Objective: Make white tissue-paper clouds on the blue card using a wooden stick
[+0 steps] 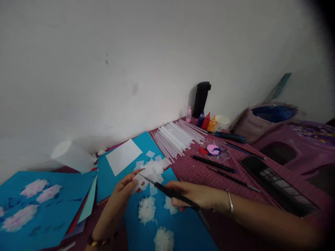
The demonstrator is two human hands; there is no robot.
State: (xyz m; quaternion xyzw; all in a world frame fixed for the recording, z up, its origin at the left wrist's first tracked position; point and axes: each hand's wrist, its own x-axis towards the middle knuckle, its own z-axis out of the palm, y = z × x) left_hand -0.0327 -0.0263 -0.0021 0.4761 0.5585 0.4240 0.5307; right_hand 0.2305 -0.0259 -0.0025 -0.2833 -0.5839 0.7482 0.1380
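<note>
My left hand (pixel 124 188) pinches a small piece of thin white paper (pixel 136 182) between thumb and fingers. My right hand (pixel 185 193) is closed around black-handled scissors (pixel 172 193), whose slim silver tip reaches the paper at my left fingers. Beneath both hands lies a pile of cut white paper pieces (pixel 154 167). Several fluffy white paper clusters (pixel 147 210) sit on the blue sheet (pixel 188 230) in front of me. A larger white paper sheet (pixel 124 157) rests on another blue sheet (pixel 145 141) behind my left hand.
White paper strips (pixel 175 137) lie by the wall. Paint bottles (pixel 206 122), a black flask (pixel 201 99) and a white cup (pixel 222 122) stand behind. On the right are brushes (pixel 214 164), paint blobs (pixel 213 150) and a phone (pixel 277 184). A painted blue sheet (pixel 49 209) lies left.
</note>
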